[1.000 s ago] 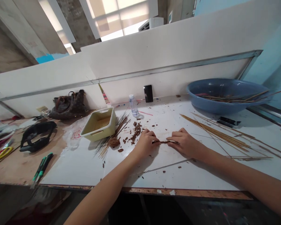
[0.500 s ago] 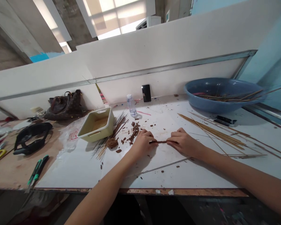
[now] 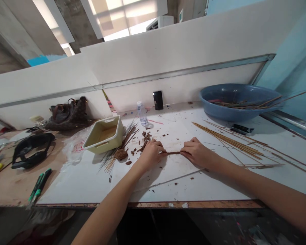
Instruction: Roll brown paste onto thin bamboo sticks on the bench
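Observation:
A thin brown clay-like roll (image 3: 173, 152) stretches level between my two hands, just over the white board. My left hand (image 3: 152, 153) has its fingers closed round the left end. The right end is pinched by my right hand (image 3: 194, 149). Brown crumbs and flakes (image 3: 145, 137) lie scattered beyond my left hand. A brown lump (image 3: 121, 154) rests left of it on a bundle of thin dark sticks (image 3: 129, 134). To the right of my right hand lies a bunch of yellowish thin sticks (image 3: 231, 142).
A pale yellow tub (image 3: 102, 148) stands left of the crumbs. Further back are a clear bottle (image 3: 142, 115), a propped phone (image 3: 158, 100) and a blue basin (image 3: 219, 112) holding sticks. Green-and-black tools (image 3: 40, 185), a black headset-like frame (image 3: 17, 154) and a bag (image 3: 68, 117) are at left.
Both hands have stayed at nearly the same place, still holding the brown roll, with slightly more of its length showing near the left hand. The whole view has shifted slightly.

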A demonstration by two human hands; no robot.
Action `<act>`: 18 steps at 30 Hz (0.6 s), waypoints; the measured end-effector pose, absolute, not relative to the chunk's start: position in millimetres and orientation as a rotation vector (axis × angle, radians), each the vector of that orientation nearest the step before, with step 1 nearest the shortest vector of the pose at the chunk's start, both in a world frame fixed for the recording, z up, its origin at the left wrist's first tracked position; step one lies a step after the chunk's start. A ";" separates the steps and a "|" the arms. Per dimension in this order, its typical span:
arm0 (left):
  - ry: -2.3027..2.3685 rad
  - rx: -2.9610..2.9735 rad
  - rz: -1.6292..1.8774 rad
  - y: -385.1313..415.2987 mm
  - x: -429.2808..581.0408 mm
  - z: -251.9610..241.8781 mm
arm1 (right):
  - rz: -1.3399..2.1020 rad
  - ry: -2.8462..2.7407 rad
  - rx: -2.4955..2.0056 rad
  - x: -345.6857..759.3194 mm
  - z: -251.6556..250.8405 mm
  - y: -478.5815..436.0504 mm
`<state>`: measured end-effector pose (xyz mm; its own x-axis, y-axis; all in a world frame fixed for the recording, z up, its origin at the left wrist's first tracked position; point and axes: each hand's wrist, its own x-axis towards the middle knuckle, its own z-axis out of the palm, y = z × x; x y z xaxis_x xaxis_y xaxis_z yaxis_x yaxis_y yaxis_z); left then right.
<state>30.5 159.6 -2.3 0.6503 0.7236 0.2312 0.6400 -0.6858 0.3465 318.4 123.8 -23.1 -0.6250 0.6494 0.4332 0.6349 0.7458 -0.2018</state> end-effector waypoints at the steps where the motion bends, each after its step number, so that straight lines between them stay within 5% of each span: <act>1: 1.116 2.643 0.508 159.7 28.8 1.1 | 0.031 -2.456 -0.974 318.4 -22.0 122.2; 18: 1.058 2.707 0.442 161.9 20.1 12.4 | 0.058 -2.457 -0.884 292.7 -24.2 126.1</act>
<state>20.1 161.9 12.4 0.6988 0.6861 0.2021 0.6257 -0.7233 0.2920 292.7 126.1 -24.2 -0.6493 0.6045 0.4616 0.5820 0.7856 -0.2101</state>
